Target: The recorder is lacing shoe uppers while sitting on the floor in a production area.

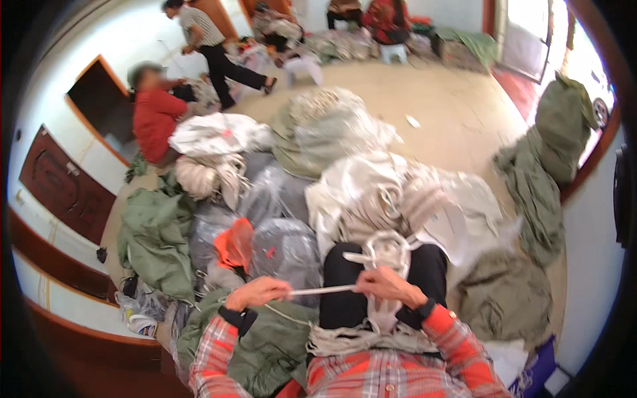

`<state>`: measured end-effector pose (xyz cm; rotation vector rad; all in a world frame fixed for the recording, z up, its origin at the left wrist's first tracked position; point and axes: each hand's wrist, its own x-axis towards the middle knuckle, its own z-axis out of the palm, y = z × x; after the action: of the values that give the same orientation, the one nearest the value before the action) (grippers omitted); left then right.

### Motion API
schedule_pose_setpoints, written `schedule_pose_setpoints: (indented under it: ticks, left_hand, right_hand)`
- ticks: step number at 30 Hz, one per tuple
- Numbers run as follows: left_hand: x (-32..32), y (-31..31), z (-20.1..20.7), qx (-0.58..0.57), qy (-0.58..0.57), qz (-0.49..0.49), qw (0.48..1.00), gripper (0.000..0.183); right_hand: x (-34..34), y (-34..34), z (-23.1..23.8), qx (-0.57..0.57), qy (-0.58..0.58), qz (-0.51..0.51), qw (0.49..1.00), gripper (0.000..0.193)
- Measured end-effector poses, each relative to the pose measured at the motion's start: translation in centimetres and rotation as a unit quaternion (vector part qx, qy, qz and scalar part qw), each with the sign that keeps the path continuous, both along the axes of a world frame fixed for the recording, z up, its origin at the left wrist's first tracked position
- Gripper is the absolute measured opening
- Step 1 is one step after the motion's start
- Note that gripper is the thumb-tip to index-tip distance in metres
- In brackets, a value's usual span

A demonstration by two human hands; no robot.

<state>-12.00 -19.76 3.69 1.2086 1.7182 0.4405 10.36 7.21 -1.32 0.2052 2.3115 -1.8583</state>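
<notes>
A white cord (323,290) runs taut, nearly level, between my two hands above my lap. My left hand (262,292) is closed on its left end, over a green sack. The right end is pinched by my right hand (390,285), just in front of a bundle of thick white cord (388,253) on my thighs. A loose strand hangs below my left hand towards my waist. More off-white cords (371,341) lie in a heap across my lap against the plaid shirt. My fingertips are partly hidden.
Beyond my knees, white sacks (352,186) spill bundled cord. Grey plastic-wrapped bundles (285,249) and an orange bag (234,245) lie to the left. Green sacks (156,239) flank both sides. A person in red (156,116) sits at far left; another person (212,50) walks behind.
</notes>
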Motion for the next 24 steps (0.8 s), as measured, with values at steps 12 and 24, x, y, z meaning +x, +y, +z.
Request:
schedule_pose_setpoints:
  ticks: [12, 24]
  left_hand:
    - [-4.5, -40.3, -0.3, -0.385, 0.405, 0.246, 0.792, 0.024]
    - [-6.9, -40.2, -5.7, -0.313, 0.63, 0.405, 0.585, 0.016]
  right_hand:
    - [-1.8, 1.4, -2.8, 0.185, 0.14, 0.133, 0.964, 0.015]
    - [1.9, -8.9, 0.8, 0.186, 0.204, 0.442, 0.854, 0.017]
